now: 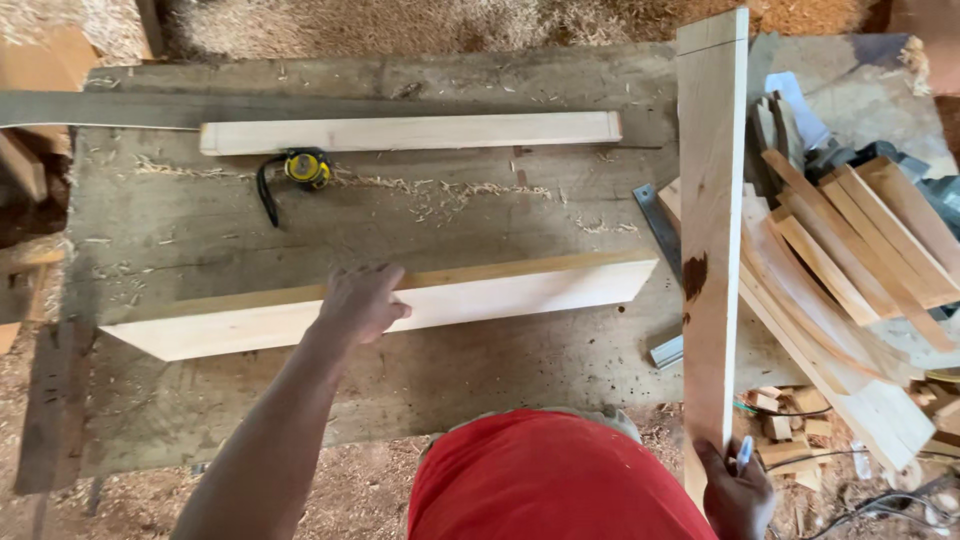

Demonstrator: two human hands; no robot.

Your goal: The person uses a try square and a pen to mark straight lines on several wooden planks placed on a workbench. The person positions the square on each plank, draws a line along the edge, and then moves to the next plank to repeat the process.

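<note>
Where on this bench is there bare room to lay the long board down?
The workbench is bare in front of the wide plank under the left hand. A narrower strip, littered with shavings, runs between that plank and the slim batten, past the tape measure. The offcut pile crowds the right side.

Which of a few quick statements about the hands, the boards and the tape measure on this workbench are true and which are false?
1. The left hand rests on the wide board standing on edge on the workbench. True.
2. The right hand is empty. False: it grips the long plank and a pen-like marker.
3. The tape measure is yellow and black. True.
4. The tape measure lies on the offcut pile. False: it lies on the workbench beside the narrow strip.
</note>
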